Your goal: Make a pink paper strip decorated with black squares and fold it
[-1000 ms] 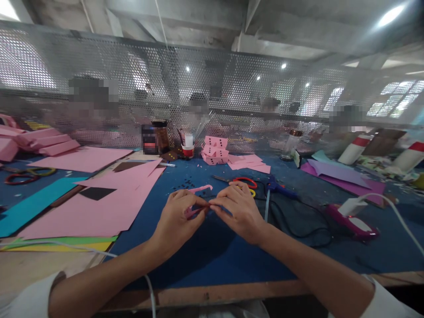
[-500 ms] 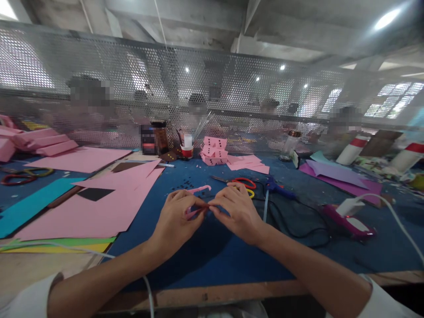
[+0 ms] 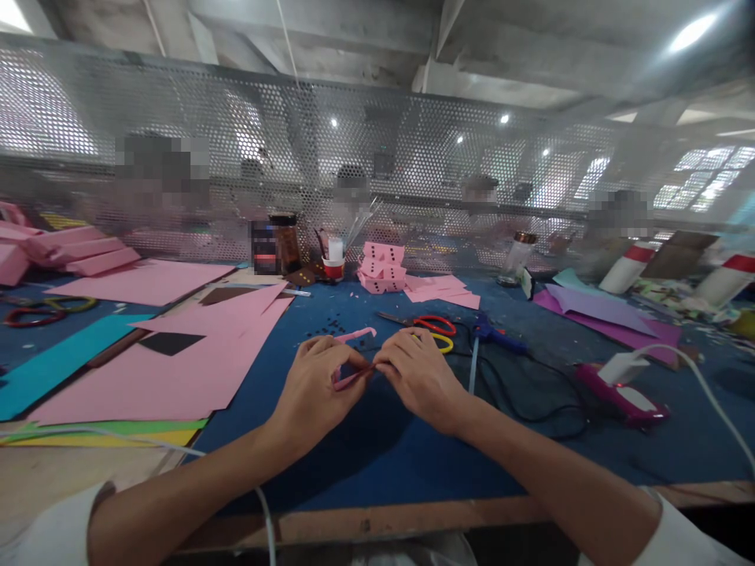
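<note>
My left hand [image 3: 322, 385] is closed around a small folded piece of pink paper [image 3: 347, 382], mostly hidden by the fingers. At its right end my right hand [image 3: 420, 379] pinches with thumb and fingertips, which meet the left fingertips. A curled pink paper strip [image 3: 359, 334] shows just beyond the left hand; whether it joins the held piece I cannot tell. Behind the right hand lie scissors [image 3: 436, 324] with red and yellow handles, partly covered by it. A blue glue gun [image 3: 499, 336] rests to their right.
Pink sheets [image 3: 177, 369] with a black paper piece [image 3: 171, 343] cover the left. Dotted pink paper shapes [image 3: 382, 267] stand at the back beside a red-and-white cup [image 3: 333, 267]. On the right are a magenta power strip [image 3: 622, 393], cables and purple paper [image 3: 602, 310]. A perforated metal screen [image 3: 413, 149] stands behind.
My right fingers have curled in slightly, and the pink paper in my left hand has tilted a little. Both hands stay in nearly the same place.
</note>
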The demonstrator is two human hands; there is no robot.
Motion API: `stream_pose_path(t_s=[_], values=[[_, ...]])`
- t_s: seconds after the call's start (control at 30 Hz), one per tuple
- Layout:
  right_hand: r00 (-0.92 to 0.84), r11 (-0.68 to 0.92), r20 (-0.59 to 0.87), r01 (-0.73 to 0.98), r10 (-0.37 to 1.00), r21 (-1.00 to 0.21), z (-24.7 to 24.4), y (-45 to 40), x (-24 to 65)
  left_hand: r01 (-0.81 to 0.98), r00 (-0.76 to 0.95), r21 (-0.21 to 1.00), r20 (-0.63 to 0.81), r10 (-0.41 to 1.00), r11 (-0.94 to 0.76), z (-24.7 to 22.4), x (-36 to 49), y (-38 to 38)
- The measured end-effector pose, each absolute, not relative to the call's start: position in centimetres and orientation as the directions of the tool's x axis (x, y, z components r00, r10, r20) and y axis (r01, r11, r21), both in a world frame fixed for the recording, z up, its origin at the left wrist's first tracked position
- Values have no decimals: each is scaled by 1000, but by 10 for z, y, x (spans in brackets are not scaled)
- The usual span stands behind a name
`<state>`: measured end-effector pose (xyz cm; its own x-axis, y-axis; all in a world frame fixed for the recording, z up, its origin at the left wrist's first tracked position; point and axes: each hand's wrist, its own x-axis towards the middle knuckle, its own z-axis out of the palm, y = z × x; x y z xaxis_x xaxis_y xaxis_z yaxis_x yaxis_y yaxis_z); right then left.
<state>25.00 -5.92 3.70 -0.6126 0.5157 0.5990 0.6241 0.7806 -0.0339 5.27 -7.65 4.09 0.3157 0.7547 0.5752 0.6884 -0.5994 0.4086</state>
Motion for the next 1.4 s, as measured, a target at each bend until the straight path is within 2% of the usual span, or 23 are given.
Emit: stream_pose_path(t_s=[0.13,0.3,0.4,0.6,0.8,1.03,1.4], values=[[-612,776,587,630,529,-42,35,-54,253,637,324,486,536,780,-599,50,49,-77],[-609,785,596,617,523,-57,32,-47,257,564,143,672,493,858,-480,62,30,-49],[-602,793,601,603,526,-89,31,-44,259,627,164,665,396,904,-405,61,22,-19],[-569,799,626,581,534,-154,28,-36,261,618,296,677,270,916,-399,55,23,20],[-555,798,628,573,546,-187,26,-33,261,561,340,741,200,919,-369,58,25,19],[-519,776,616,575,592,-261,30,-31,263,424,349,871,94,932,-247,50,21,17],[-454,750,605,492,654,-442,29,-27,266,355,366,929,-38,930,-102,51,8,16]])
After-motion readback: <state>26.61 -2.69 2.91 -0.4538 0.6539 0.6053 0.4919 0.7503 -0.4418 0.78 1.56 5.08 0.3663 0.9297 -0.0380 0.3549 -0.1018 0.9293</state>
